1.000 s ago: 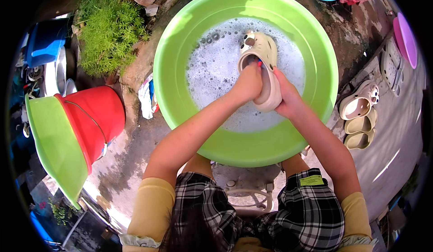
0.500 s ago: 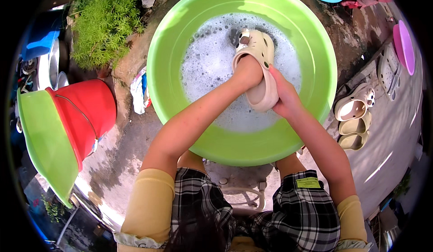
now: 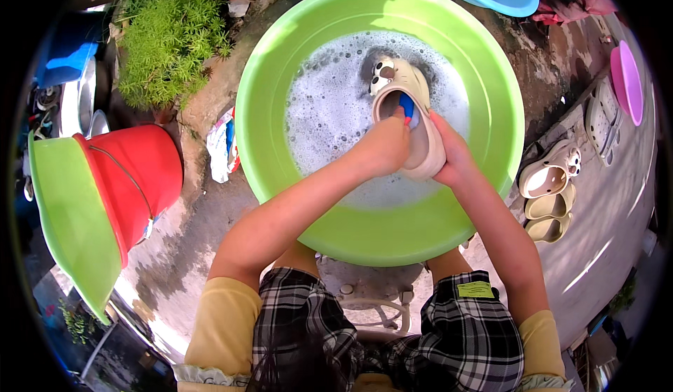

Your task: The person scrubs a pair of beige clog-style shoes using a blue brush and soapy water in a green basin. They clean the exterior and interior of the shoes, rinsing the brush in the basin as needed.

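Basin (image 3: 280, 76): glossy green plastic, foamy water. Clog (image 3: 413, 111): smooth matt cream rubber. Bucket (image 3: 140, 174): shiny red plastic. Ground (image 3: 196, 238): rough concrete.

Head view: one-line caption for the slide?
Left hand scrubs inside a beige clog with a blue brush, right hand steadying it over a soapy green basin.

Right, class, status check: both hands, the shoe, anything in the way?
Left hand scrubbing inside beige shoe with a blue brush. Right hand steadies the shoe. Green basin, soapy water. Nothing obstructing.
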`<state>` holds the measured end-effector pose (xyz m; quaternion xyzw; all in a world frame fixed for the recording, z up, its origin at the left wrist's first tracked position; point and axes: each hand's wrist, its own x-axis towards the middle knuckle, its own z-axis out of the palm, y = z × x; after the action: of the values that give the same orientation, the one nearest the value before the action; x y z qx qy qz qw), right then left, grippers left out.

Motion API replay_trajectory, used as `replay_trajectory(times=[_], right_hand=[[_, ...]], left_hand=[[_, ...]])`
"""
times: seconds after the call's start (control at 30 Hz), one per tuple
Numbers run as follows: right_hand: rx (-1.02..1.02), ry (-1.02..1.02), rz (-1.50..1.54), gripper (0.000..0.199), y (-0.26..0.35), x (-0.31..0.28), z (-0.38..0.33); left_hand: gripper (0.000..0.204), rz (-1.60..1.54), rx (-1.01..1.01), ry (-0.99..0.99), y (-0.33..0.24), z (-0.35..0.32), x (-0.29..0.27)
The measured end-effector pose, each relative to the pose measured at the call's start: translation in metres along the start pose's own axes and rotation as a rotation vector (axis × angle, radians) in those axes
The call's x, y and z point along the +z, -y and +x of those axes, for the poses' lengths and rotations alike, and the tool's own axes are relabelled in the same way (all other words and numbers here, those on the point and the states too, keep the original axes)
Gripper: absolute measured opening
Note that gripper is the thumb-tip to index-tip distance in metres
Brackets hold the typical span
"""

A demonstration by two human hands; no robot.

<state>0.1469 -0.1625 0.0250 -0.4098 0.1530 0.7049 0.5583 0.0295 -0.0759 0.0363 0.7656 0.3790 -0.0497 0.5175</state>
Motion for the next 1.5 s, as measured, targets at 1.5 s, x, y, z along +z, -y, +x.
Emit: replay_trajectory(times=[1.5], right_hand=[[0.001,-0.131,0.004,0.043,-0.017,0.011,-0.002]], left_hand=[[0.032,-0.387,-0.081,0.05,0.016,0.005,-0.001]])
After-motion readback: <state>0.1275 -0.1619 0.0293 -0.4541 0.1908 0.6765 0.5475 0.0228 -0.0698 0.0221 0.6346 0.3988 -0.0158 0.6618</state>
